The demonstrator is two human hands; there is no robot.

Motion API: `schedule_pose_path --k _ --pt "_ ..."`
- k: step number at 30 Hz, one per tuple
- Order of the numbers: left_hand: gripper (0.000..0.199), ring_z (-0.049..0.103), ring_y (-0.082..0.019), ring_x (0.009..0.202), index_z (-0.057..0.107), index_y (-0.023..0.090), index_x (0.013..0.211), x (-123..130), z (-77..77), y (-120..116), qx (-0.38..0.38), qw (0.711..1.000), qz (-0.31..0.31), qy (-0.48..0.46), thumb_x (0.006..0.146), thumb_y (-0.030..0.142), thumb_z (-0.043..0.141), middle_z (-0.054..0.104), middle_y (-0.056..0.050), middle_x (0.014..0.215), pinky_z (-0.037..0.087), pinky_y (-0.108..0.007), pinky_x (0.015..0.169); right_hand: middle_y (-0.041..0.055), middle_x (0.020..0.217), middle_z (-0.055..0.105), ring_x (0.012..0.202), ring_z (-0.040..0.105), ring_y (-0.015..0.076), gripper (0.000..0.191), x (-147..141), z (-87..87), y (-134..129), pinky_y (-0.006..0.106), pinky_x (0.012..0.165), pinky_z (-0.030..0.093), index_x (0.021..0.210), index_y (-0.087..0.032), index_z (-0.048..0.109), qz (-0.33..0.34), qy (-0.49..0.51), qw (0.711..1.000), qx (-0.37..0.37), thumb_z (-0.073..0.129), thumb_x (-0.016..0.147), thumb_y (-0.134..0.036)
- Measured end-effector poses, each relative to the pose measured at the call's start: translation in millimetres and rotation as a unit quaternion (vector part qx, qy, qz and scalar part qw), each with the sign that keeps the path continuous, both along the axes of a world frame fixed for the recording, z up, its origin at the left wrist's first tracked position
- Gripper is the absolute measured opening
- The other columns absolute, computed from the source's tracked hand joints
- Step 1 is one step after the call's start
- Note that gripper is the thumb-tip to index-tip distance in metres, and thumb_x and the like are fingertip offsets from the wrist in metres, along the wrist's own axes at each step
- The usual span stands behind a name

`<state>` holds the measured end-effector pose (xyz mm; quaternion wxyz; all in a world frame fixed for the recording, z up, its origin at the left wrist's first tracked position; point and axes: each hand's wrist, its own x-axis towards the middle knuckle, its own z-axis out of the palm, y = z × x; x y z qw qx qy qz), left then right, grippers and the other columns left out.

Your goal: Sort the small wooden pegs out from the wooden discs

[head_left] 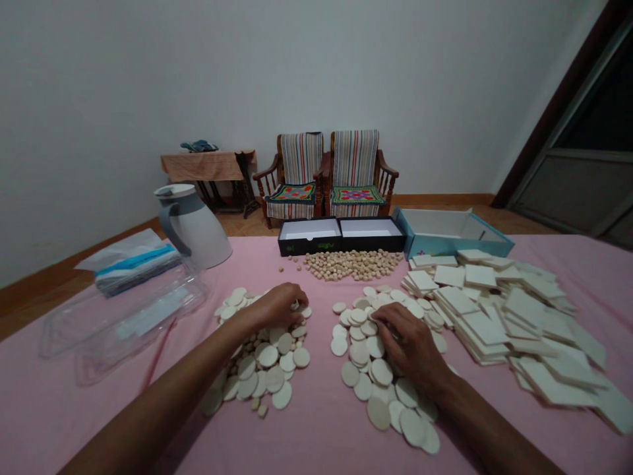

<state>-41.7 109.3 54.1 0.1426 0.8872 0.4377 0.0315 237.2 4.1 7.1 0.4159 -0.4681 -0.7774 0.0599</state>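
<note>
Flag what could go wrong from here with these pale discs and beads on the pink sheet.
The right hand is working in a disc pile that nearly touches the stacked square tiles, so discs and tiles could get mixed. The round beads lie loose on the pink sheet, a few apart from the rest, and could roll among the discs.

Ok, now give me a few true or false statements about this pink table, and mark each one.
The left hand rests on a pile of round wooden discs. True.
The right hand holds a square tile. False: it rests on a second pile of discs, with the square tiles stacked to its right.
Small round wooden pieces lie in front of the open black boxes. True.
The white jug stands right of the blue box. False: the white jug is at the left, the blue box at the right.
</note>
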Motion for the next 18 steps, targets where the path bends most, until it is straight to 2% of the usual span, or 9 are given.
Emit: schedule_pose_path --k 8,13,15,18 --pt "0.019 0.061 -0.02 0.082 0.072 0.018 0.089 7.5 -12.0 6.1 0.013 0.999 -0.004 0.043 0.07 0.022 0.067 0.067 -0.007 0.09 0.043 -0.026 0.072 0.0074 0.093 0.063 0.087 0.058 0.0202 0.018 0.7 -1.5 -0.2 0.034 0.076 0.048 0.097 -0.018 0.06 0.003 0.001 1.0 -0.009 0.048 0.087 -0.009" --pt "0.019 0.06 -0.021 0.08 0.069 0.018 0.086 10.1 -17.8 8.0 0.013 0.999 0.006 0.034 0.068 0.018 0.067 0.067 -0.006 0.087 0.041 -0.026 0.068 0.0071 0.093 0.062 0.087 0.058 0.0197 0.018 -0.2 -0.5 -0.3 0.033 0.076 0.048 0.096 -0.018 0.06 0.008 0.008 1.0 -0.01 0.047 0.088 -0.009" --pt "0.02 0.06 -0.02 0.079 0.067 0.019 0.086 11.6 -15.5 5.3 0.01 1.0 0.007 0.02 0.066 0.015 0.065 0.067 -0.004 0.085 0.04 -0.025 0.066 0.0069 0.092 0.062 0.086 0.058 0.0196 0.018 -0.8 0.2 0.0 0.033 0.075 0.048 0.095 -0.018 0.06 0.007 0.01 1.0 -0.009 0.047 0.087 -0.008" --pt "0.016 0.059 -0.016 0.07 0.064 0.019 0.083 19.2 -4.3 -1.4 0.002 1.0 0.003 -0.009 0.069 0.011 0.058 0.066 -0.001 0.075 0.037 -0.023 0.06 0.0069 0.09 0.062 0.086 0.059 0.0198 0.019 -1.3 1.9 0.8 0.033 0.075 0.048 0.095 -0.018 0.059 0.005 0.012 1.0 0.0 0.047 0.086 -0.006"
